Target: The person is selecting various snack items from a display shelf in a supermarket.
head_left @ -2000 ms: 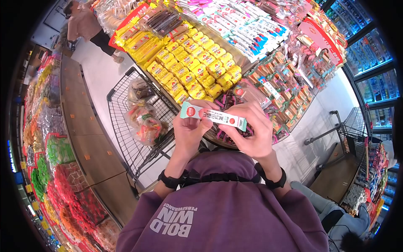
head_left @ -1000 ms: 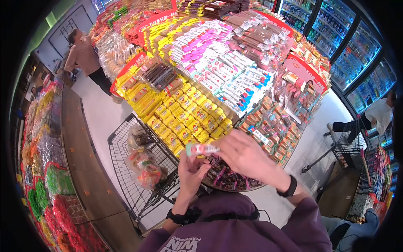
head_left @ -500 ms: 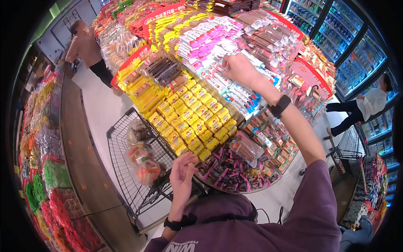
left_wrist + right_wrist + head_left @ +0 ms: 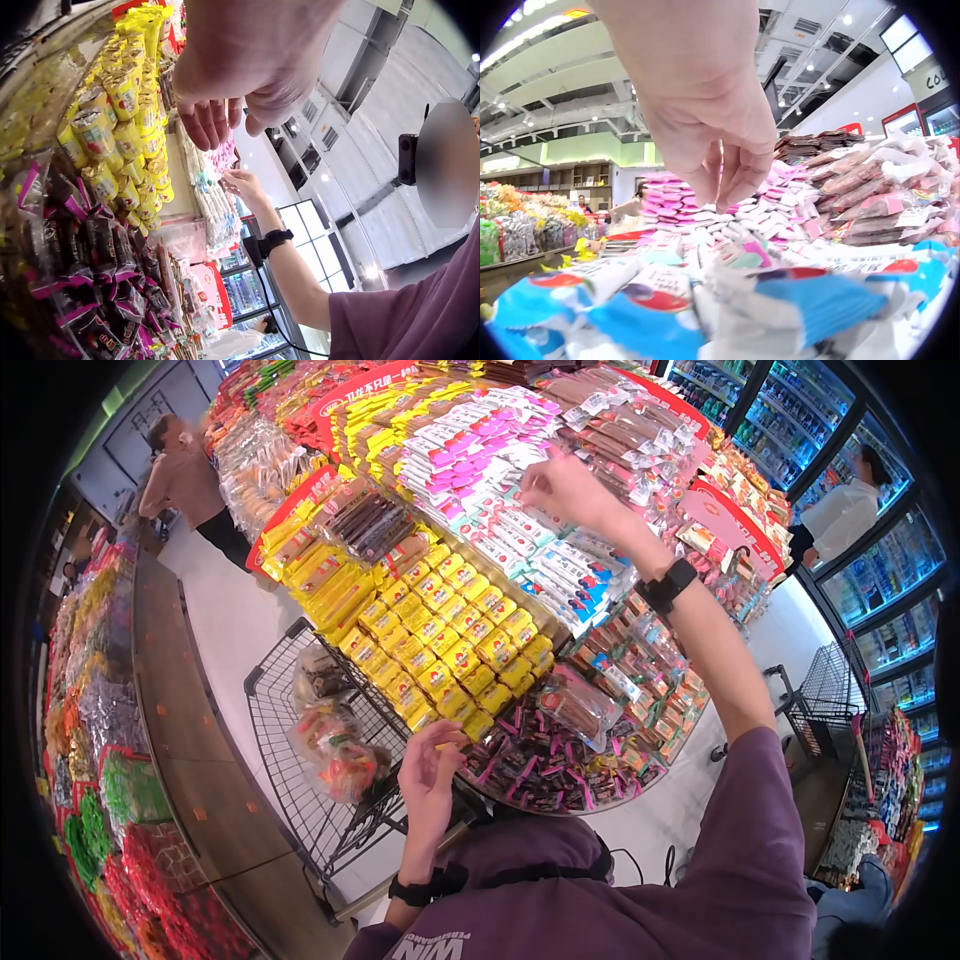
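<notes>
My right hand (image 4: 572,495) reaches out over the display, fingers bent downward, between white packets with mint-green ends (image 4: 495,538) and white-and-pink packets (image 4: 470,450). In the right wrist view its fingertips come close together with a narrow gap behind them, and no packet shows between them. White-and-blue packets (image 4: 652,307) lie below that wrist. My left hand (image 4: 430,770) hovers with loosely bent fingers and holds nothing. It is near the front corner of the yellow-wrapped snack packs (image 4: 450,655), beside small dark packets with pink ends (image 4: 545,765).
A black wire cart (image 4: 275,735) with bagged goods (image 4: 335,750) stands left of the display. Further left runs a brown counter (image 4: 185,710) with bagged snacks. One person (image 4: 190,485) stands at back left, another (image 4: 845,510) by the lit fridges at right.
Both hands held a white packet with mint-green ends two seconds ago; it no longer shows in either. My right hand moved forward over the display, while the left dropped away with relaxed fingers.
</notes>
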`<move>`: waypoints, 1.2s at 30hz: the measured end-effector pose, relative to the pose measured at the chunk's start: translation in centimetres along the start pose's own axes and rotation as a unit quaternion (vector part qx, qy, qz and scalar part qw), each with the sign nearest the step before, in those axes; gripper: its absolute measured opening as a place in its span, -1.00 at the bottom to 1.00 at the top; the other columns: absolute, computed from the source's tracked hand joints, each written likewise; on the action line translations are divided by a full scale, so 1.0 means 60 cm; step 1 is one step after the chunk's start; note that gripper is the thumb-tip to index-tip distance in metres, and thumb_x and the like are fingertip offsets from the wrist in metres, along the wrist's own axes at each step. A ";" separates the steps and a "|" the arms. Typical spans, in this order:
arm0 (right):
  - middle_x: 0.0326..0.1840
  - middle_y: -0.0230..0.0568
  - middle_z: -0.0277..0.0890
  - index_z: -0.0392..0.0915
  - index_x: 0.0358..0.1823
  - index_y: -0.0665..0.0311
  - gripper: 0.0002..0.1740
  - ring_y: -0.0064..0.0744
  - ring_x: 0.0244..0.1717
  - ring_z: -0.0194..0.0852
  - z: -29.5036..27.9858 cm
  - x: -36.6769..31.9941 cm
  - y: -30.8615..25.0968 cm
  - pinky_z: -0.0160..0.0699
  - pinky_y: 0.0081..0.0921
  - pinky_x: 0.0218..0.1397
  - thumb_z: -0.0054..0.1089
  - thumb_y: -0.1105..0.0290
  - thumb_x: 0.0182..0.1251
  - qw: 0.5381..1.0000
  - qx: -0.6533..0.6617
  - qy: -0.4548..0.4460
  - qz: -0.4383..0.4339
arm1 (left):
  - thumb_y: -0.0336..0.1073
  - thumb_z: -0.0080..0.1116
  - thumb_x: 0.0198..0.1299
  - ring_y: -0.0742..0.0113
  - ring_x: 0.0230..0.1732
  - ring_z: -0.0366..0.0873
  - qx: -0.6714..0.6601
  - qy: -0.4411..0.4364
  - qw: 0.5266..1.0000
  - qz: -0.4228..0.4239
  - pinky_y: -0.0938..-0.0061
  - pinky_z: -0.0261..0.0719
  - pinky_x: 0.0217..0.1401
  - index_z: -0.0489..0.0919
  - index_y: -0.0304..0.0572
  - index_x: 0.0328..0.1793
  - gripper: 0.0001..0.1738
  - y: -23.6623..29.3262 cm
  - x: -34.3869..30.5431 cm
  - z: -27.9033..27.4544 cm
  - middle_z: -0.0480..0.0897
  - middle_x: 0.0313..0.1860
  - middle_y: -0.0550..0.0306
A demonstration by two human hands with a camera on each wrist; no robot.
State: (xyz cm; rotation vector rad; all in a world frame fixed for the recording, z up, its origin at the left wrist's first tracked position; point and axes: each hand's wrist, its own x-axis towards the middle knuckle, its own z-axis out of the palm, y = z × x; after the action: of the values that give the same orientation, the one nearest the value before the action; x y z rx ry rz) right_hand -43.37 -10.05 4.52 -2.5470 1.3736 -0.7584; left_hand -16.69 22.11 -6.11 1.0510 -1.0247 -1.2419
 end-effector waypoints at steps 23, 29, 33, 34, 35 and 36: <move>-0.23 0.01 0.73 0.66 -0.11 0.35 -0.60 -0.08 -0.12 0.73 -0.042 -0.013 0.108 0.64 -0.21 0.00 0.35 0.12 0.30 0.989 -0.030 0.048 0.137 | -0.40 0.07 0.49 0.31 0.12 0.60 0.030 0.032 0.999 0.019 0.44 0.59 0.04 0.49 -0.35 0.30 -0.68 0.008 -0.026 -0.015 0.63 0.17 0.00; -0.25 -0.10 0.67 0.59 0.00 0.37 -0.71 -0.32 -0.14 0.69 -0.090 -0.168 -0.136 0.60 -0.37 -0.07 0.34 0.33 0.39 0.977 0.163 0.088 0.108 | -0.34 0.06 0.50 0.30 0.09 0.61 0.010 -0.008 0.999 0.030 0.42 0.58 0.04 0.50 -0.37 0.28 -0.67 0.016 -0.011 -0.003 0.64 0.14 -0.03; -0.16 -0.07 0.58 0.55 -0.01 0.38 -0.74 -0.19 -0.09 0.64 -0.035 -0.300 -0.275 0.58 -0.33 -0.06 0.34 0.46 0.34 0.973 0.219 0.075 0.024 | -0.33 -0.05 0.55 0.31 0.04 0.63 -0.024 -0.061 0.998 0.020 0.47 0.57 0.06 0.44 -0.42 0.39 -0.60 0.062 -0.001 0.049 0.66 0.12 -0.03; -0.14 -0.05 0.57 0.54 -0.01 0.38 -0.74 -0.12 -0.09 0.64 -0.023 -0.325 -0.302 0.58 -0.31 -0.06 0.35 0.49 0.33 0.973 0.217 0.074 0.004 | -0.32 -0.05 0.56 0.32 0.03 0.64 -0.046 -0.067 0.996 0.021 0.47 0.57 0.04 0.43 -0.43 0.41 -0.58 0.065 -0.002 0.060 0.68 0.09 -0.03; -0.13 -0.03 0.56 0.53 -0.02 0.38 -0.75 0.02 -0.08 0.60 -0.004 -0.347 -0.316 0.57 -0.25 -0.04 0.33 0.51 0.33 0.975 0.202 0.090 -0.021 | -0.31 -0.06 0.57 0.33 0.00 0.65 -0.056 -0.071 0.996 0.021 0.47 0.58 0.03 0.43 -0.44 0.40 -0.59 0.061 -0.002 0.065 0.69 0.06 -0.02; -0.12 -0.05 0.57 0.54 -0.03 0.37 -0.75 0.02 -0.08 0.61 0.013 -0.365 -0.326 0.58 -0.24 -0.04 0.35 0.51 0.31 0.974 0.202 0.103 -0.031 | -0.31 -0.06 0.57 0.34 -0.03 0.66 -0.066 -0.075 0.995 0.024 0.48 0.58 0.01 0.44 -0.44 0.39 -0.59 0.053 0.000 0.067 0.70 0.02 -0.01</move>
State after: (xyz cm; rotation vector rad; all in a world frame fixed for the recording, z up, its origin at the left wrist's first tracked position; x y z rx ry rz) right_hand -38.40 18.87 2.96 -2.2486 1.0564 -1.2034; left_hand -19.91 22.06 -2.12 0.8368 -1.0603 -1.3473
